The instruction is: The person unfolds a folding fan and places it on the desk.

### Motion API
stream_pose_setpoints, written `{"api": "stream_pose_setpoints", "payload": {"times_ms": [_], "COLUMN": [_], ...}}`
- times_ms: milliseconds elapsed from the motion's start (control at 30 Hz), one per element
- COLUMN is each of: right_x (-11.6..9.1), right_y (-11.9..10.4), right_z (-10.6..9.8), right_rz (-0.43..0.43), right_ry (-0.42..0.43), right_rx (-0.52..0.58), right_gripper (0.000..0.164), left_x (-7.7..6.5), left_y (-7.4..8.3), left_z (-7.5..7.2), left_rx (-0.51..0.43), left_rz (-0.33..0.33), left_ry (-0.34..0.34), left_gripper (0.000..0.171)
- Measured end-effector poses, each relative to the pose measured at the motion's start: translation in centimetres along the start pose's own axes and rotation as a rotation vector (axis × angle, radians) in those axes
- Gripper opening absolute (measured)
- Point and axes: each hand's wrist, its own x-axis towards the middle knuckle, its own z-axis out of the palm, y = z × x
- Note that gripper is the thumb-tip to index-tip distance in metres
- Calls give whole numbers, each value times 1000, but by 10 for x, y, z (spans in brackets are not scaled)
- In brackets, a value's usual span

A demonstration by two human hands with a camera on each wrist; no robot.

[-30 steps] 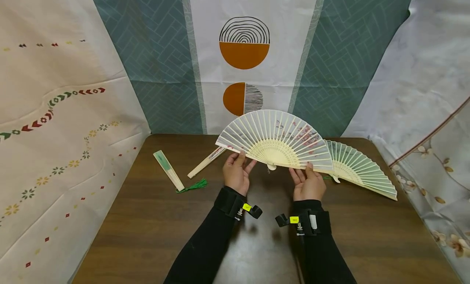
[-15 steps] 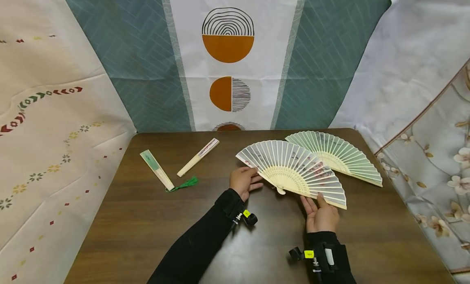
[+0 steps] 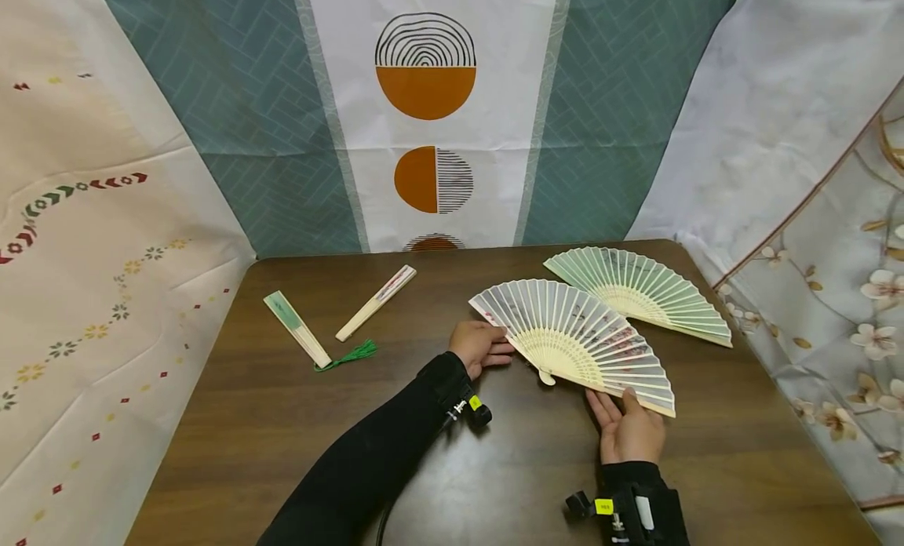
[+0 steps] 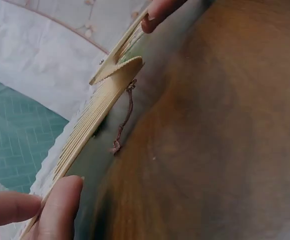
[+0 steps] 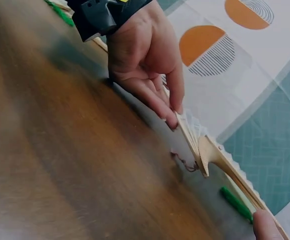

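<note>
A spread white folding fan (image 3: 575, 338), printed with reddish blossoms, slants in front of me, its right side nearer. My left hand (image 3: 479, 346) pinches its left outer rib between thumb and fingers. At the right end, my right hand (image 3: 631, 427) grips the other outer rib, thumb on top. Seen edge-on in the left wrist view, the fan's ribs (image 4: 92, 120) stay close above the table, and a short brown cord (image 4: 121, 127) hangs by the pivot. Behind it a spread green folding fan (image 3: 639, 291) lies on the table, partly overlapped in the head view.
To the left on the brown table (image 3: 268, 452) lie two folded fans: a green one (image 3: 300, 330) with a green tassel (image 3: 353, 354), and a pale one (image 3: 377, 303) with a printed end. Patterned cloths (image 3: 600, 122) hang behind and at both sides.
Both hands have lowered the white fan toward the table and drawn it nearer and rightward, tilting its right end toward me. The pale folded fan and more of the green spread fan are now uncovered.
</note>
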Motion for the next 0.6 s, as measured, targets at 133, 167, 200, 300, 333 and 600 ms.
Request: {"api": "stream_pose_setpoints", "payload": {"times_ms": [133, 167, 200, 300, 333, 600], "right_x": [-9, -11, -13, -16, -17, -19], "right_y": [3, 4, 4, 4, 4, 0], "right_z": [-5, -7, -8, -12, -13, -20], "right_rz": [-4, -3, 1, 15, 22, 60], "right_ry": [30, 37, 42, 47, 49, 81], "right_rx": [-19, -17, -17, -23, -28, -101], "right_gripper": [60, 60, 60, 61, 61, 65], "left_x": [-6, -7, -7, -10, -11, -15], "left_y": [-3, -4, -4, -4, -3, 0], "left_z": [-3, -4, -4, -5, -5, -3], "left_rx": [23, 29, 33, 51, 59, 123], "left_rz": [-21, -26, -32, -41, -41, -42], "left_ry": [-30, -39, -44, -50, -49, -39], "left_gripper": [13, 13, 13, 15, 16, 16]}}
